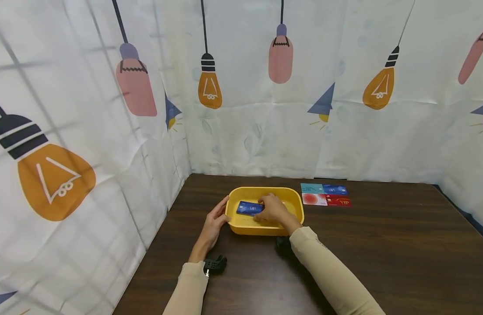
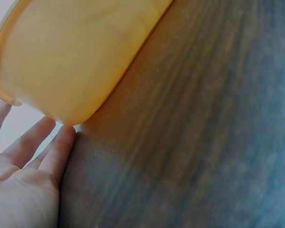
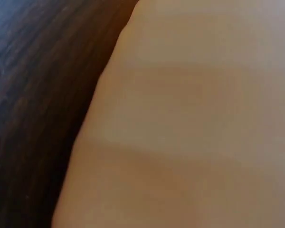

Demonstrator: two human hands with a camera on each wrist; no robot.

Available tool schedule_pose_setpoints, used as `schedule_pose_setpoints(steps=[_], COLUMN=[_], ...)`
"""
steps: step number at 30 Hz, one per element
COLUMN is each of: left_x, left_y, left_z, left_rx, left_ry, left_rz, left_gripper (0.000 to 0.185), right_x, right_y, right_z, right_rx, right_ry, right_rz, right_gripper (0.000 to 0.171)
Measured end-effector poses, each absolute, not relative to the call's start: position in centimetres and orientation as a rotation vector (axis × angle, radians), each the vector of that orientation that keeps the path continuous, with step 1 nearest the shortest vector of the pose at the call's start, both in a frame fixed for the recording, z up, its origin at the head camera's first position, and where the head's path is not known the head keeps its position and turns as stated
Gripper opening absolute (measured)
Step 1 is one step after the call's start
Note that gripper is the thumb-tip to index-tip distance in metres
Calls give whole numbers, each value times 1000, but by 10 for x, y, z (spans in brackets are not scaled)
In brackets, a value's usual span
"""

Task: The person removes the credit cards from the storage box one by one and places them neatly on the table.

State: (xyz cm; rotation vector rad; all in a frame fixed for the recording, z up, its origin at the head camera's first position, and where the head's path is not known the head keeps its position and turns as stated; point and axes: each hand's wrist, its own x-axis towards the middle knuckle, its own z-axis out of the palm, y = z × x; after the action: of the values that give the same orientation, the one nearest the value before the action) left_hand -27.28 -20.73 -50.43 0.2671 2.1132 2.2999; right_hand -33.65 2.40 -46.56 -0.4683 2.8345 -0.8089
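The right hand [image 1: 273, 209] reaches over the near wall of the yellow tub [image 1: 292, 197] and down into it, the wrist bent and the fingers curled over a blue card [image 1: 249, 208]. The grip looks closed on the card's right end, and the card lies flat inside the tub, toward its left half. The right forearm, in a beige sleeve [image 1: 332, 275], runs in from the lower right and crosses the tub's near rim. The right wrist view shows only the tub's pale yellow wall filling most of the frame beside the dark worktop [image 3: 33, 95].

The left hand [image 1: 214, 224] rests against the tub's left outer wall, fingers straight and relaxed, not wrapped round anything. In the left wrist view the fingertips [image 2: 61, 142] touch the tub's lower corner, palm turned toward it, with the worktop grain running past.

The tub stands on the dark wooden worktop, near its back left part. To its right, just apart from it, four cards [image 1: 325, 194] lie flat in a tidy block: teal and blue behind, pink and red in front. A curtain printed with light bulbs [image 1: 241, 109] encloses the worktop.
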Motion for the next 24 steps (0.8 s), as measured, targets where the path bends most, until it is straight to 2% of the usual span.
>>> schedule_pose_setpoints(steps=[10,24], left_x=[-271,-271], left_y=[-207,-206], left_z=[-505,-506], left_rx=[272,299], left_ry=[2133,2133], left_rz=[2288,2306], left_gripper=[68,69], right_x=[-334,-336], right_y=[25,26], right_z=[-467,-467], right_rx=[-430,-443], right_ry=[2866,2873], right_rz=[-807,-803], right_gripper=[52,53])
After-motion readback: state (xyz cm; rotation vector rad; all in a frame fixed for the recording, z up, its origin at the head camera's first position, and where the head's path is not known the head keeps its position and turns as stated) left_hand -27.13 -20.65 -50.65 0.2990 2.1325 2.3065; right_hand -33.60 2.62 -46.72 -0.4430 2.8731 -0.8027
